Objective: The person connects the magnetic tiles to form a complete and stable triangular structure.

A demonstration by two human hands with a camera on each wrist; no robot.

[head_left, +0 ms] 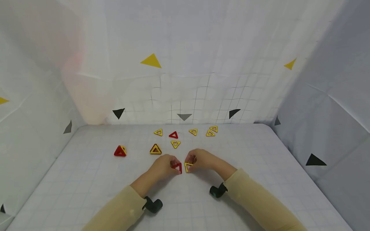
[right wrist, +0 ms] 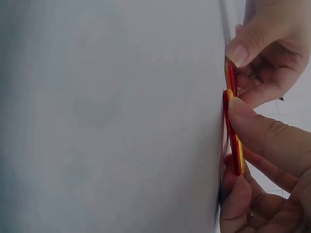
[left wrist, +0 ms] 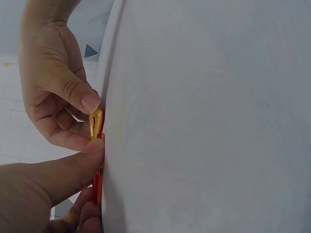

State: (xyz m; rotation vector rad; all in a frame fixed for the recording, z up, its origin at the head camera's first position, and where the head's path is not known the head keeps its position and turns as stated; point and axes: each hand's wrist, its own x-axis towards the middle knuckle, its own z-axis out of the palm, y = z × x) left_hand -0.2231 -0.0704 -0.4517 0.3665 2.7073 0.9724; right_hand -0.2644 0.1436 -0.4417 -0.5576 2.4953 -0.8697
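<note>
Nearest the camera are the left sleeve [head_left: 119,208] and the right sleeve [head_left: 261,200]. The left hand [head_left: 164,167] pinches a red triangle [head_left: 180,168]; the right hand [head_left: 203,159] pinches a yellow triangle [head_left: 186,167], whose edge shows red as well as yellow in the wrist views. Both pieces are low over the middle of the white table [head_left: 185,208], upright sides facing across a narrow gap in the head view. Contact with the surface cannot be confirmed.

Risks, in this inspector's judgement: if the pieces are magnetic, a sudden pull could snap them together askew or twist 1 from its grip. Fingertips near the facing edges could be nipped, and uneven tilt could leave the edges mismatched. If the right-hand piece is 2 layers, a loose pinch could let them slide apart.

Just beyond the hands lie a yellow frame [head_left: 175,141] and a red-and-yellow stack [head_left: 155,153]; a forward sweep could knock either. A red-and-yellow cluster [head_left: 119,152] sits farther left, at lower risk.
</note>
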